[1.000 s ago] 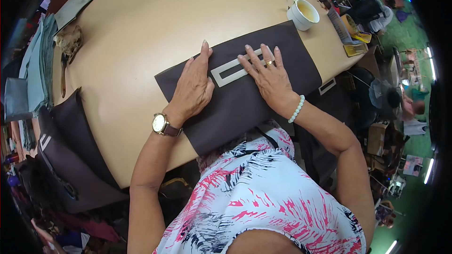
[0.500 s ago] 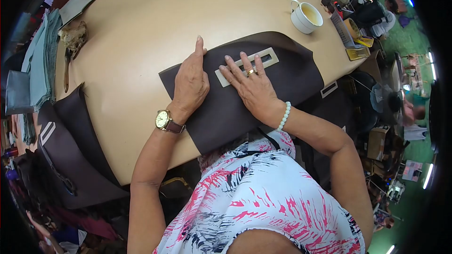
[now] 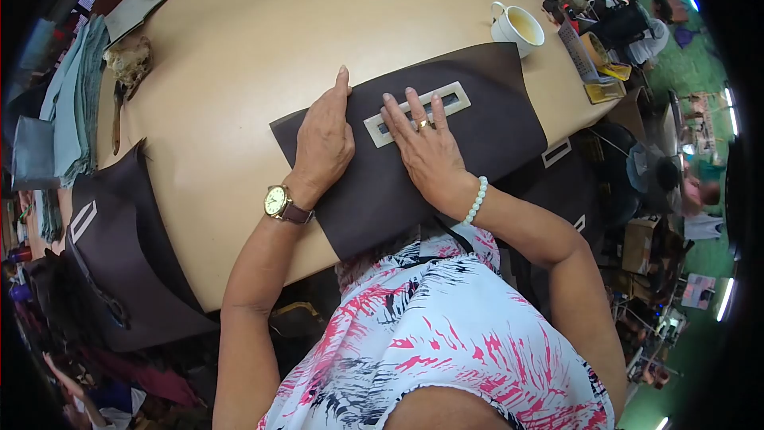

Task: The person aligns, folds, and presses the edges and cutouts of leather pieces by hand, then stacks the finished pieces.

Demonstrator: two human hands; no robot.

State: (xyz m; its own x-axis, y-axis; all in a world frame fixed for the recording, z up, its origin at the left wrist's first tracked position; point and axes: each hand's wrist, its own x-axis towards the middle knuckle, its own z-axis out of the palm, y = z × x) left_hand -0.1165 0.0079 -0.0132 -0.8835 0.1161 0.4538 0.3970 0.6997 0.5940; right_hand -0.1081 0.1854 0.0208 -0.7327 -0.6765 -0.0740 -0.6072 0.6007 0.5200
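A dark brown sheet lies across the table's near edge. On it is a cream rectangular frame with a long slot, tilted up to the right. My right hand rests palm down over the frame's left and middle part, its fingers spread and a ring on one finger. My left hand lies on the sheet's left part, with the fingers extended and the index finger pointing away from me. It wears a watch at the wrist. Nothing shows gripped in either hand.
A white cup of yellowish liquid stands beyond the sheet's far right corner. More dark sheets hang over the table's left edge, near stacked grey-green cloths and a brush. A basket stands at the right.
My right hand has slid left along the frame, over its left part. The sheet's far right edge curled up, then lay flatter. My left hand has barely moved.
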